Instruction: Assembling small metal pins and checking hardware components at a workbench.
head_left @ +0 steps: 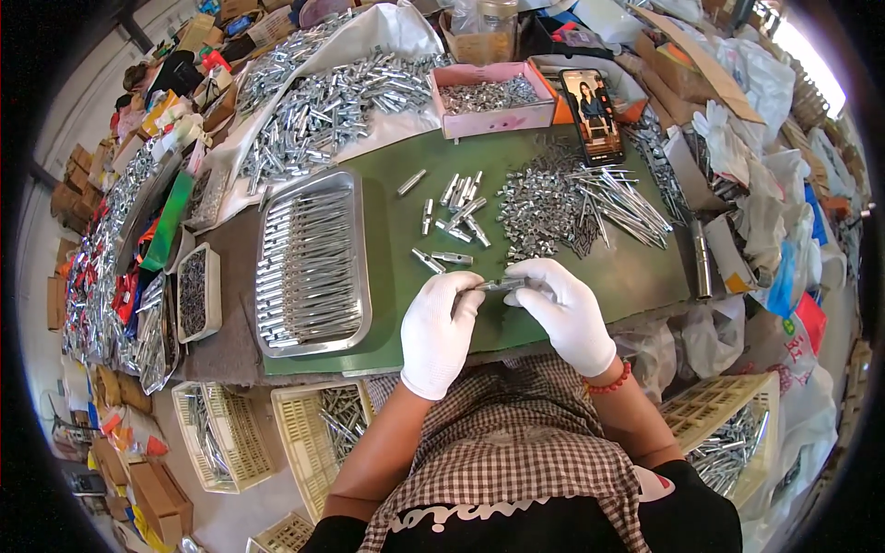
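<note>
Head view: both gloved hands meet over the green mat (pixel 590 272). The left hand (pixel 439 327) and right hand (pixel 567 313) each pinch 1 end of a small metal pin (pixel 499 285), held level just before the tray (pixel 312 263) of finished pins.

Two gloved hands (pixel 502 318); one steel tray (pixel 312 263); one pink box (pixel 489 99); one phone (pixel 592 115).

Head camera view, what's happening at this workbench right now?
A person in white gloves holds a small metal rod between the left hand and right hand over a green mat. Loose metal pieces and a pile of pins lie ahead. A steel tray to the left holds rows of finished-looking rods.
</note>
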`<control>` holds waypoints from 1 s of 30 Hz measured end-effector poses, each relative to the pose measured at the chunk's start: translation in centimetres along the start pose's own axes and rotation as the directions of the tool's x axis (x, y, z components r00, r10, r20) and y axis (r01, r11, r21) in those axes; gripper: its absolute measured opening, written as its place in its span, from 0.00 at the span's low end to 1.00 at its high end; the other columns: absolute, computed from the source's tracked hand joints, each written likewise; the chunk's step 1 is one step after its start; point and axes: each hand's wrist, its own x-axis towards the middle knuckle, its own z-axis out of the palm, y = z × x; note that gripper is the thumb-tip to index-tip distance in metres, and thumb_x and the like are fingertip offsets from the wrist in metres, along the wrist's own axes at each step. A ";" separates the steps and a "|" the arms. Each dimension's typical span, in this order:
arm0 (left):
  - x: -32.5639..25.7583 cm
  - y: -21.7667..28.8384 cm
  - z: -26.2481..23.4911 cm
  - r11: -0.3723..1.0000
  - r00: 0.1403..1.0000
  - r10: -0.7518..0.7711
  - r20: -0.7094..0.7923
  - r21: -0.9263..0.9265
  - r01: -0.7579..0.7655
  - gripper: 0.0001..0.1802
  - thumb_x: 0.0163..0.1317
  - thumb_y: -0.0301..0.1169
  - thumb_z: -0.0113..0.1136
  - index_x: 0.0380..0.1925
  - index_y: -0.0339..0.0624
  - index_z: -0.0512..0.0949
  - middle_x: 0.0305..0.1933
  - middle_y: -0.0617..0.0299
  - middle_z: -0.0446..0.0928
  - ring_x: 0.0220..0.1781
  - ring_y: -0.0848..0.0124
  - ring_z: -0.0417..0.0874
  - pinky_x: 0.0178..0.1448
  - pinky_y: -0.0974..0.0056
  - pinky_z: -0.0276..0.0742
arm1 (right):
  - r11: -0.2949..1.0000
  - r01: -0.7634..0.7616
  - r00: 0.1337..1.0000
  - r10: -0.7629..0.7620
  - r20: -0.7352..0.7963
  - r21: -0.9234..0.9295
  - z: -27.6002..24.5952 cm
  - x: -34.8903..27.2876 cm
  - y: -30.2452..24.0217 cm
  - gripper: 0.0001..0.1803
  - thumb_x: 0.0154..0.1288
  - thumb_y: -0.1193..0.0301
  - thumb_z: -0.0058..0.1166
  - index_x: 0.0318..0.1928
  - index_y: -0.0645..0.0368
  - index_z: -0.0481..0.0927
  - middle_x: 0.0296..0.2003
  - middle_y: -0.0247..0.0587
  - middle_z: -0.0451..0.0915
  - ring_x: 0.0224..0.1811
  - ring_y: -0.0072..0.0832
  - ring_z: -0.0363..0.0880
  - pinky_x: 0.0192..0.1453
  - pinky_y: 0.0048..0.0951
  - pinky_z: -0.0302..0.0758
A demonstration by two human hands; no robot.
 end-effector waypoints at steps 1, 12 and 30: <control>0.0 0.0 0.1 1.000 1.000 -0.008 -0.008 -0.016 0.007 0.07 0.65 0.23 0.65 0.43 0.39 0.82 0.40 0.54 0.83 0.38 0.61 0.84 0.44 0.62 0.81 | 1.000 0.009 1.000 -0.009 -0.003 -0.001 0.0 0.0 0.0 0.14 0.74 0.80 0.55 0.58 0.67 0.79 0.45 0.37 0.83 0.49 0.22 0.85 0.56 0.25 0.80; -0.2 -0.2 0.2 0.999 0.999 0.026 -0.022 -0.021 -0.026 0.09 0.64 0.20 0.67 0.43 0.39 0.82 0.39 0.58 0.82 0.34 0.68 0.82 0.41 0.65 0.80 | 0.997 0.033 0.999 -0.034 -0.006 -0.071 0.2 0.0 0.2 0.14 0.72 0.80 0.60 0.56 0.65 0.80 0.46 0.35 0.84 0.49 0.18 0.81 0.56 0.24 0.78; 0.0 -0.2 0.3 1.000 1.000 0.027 -0.004 -0.010 -0.027 0.11 0.63 0.20 0.66 0.45 0.39 0.81 0.42 0.57 0.81 0.33 0.69 0.82 0.41 0.64 0.79 | 0.994 0.042 0.998 -0.047 -0.051 -0.100 0.4 0.0 0.4 0.14 0.71 0.80 0.60 0.55 0.64 0.82 0.44 0.35 0.84 0.47 0.18 0.82 0.54 0.24 0.79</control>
